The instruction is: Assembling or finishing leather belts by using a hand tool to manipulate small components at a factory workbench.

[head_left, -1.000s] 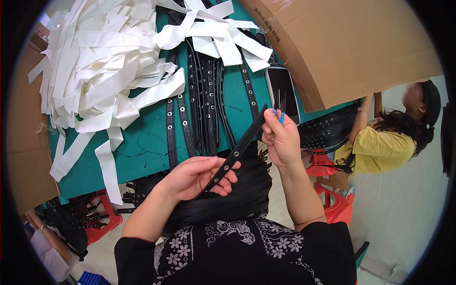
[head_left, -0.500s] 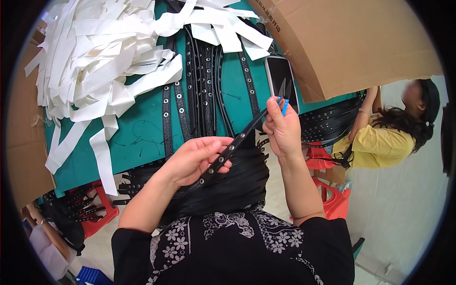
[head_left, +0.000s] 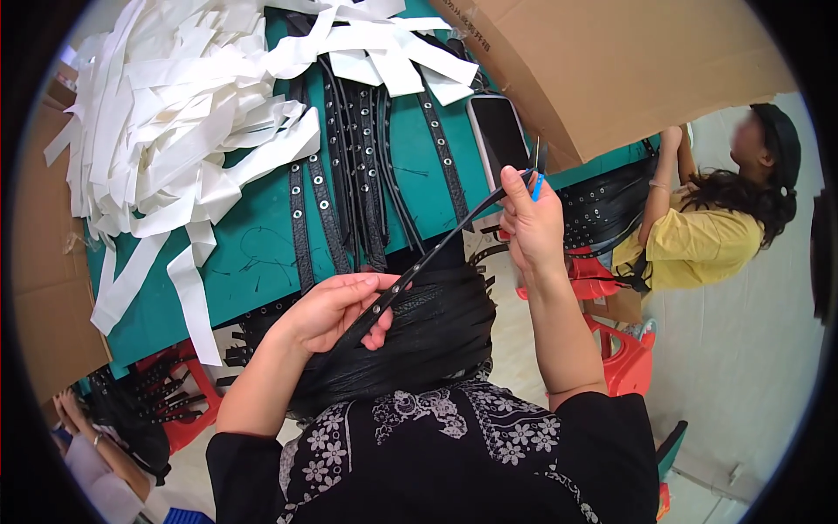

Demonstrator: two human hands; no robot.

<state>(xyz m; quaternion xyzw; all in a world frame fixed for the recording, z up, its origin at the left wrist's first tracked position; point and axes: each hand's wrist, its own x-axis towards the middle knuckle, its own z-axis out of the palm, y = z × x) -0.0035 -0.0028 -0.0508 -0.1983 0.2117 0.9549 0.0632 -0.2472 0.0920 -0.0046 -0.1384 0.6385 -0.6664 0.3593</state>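
Head view: with the black strap running between the right hand, pinching its end beside blue snips, and the loosely closed left hand, keep that span taut.

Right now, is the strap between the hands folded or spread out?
Spread out: the strap runs unfolded, gently curved, from left hand to right hand.
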